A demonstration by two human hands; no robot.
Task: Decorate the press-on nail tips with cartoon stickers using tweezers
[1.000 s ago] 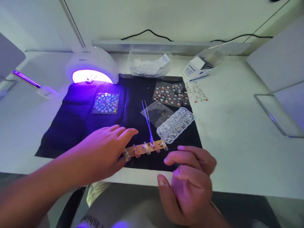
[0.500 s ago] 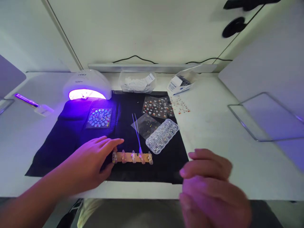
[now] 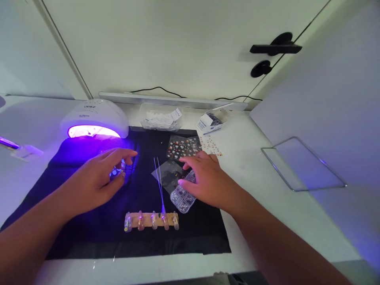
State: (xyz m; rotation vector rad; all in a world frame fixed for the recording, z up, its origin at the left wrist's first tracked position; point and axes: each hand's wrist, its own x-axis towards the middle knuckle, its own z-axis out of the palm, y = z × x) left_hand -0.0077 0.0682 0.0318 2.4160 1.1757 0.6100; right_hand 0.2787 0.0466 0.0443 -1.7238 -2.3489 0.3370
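Note:
My left hand (image 3: 103,174) hovers over the left part of the black mat, thumb and fingers apart with nothing between them. Behind it, partly covered, lies a round-patterned sticker sheet (image 3: 116,171). My right hand (image 3: 204,174) is open above a clear compartment case of small gems (image 3: 182,198), hiding its upper part; whether it touches the case I cannot tell. Below both hands, a tan strip (image 3: 147,220) carries several decorated press-on nails (image 3: 140,220). Tweezers (image 3: 160,186) lie with their handle end by the strip. A clear sticker sheet (image 3: 166,174) sits beside the case.
A lit nail lamp (image 3: 97,114) stands at the back left of the black mat (image 3: 139,245). Behind are a clear tub of white pads (image 3: 162,118) and an open box of packets (image 3: 211,122). More sticker sheets (image 3: 182,146) lie nearby. A wire stand (image 3: 303,162) is at right.
My right hand has moved from the front right to above the gem case. My left hand has left the nail strip's end and is now over the round-patterned sticker sheet. The camera view has shifted.

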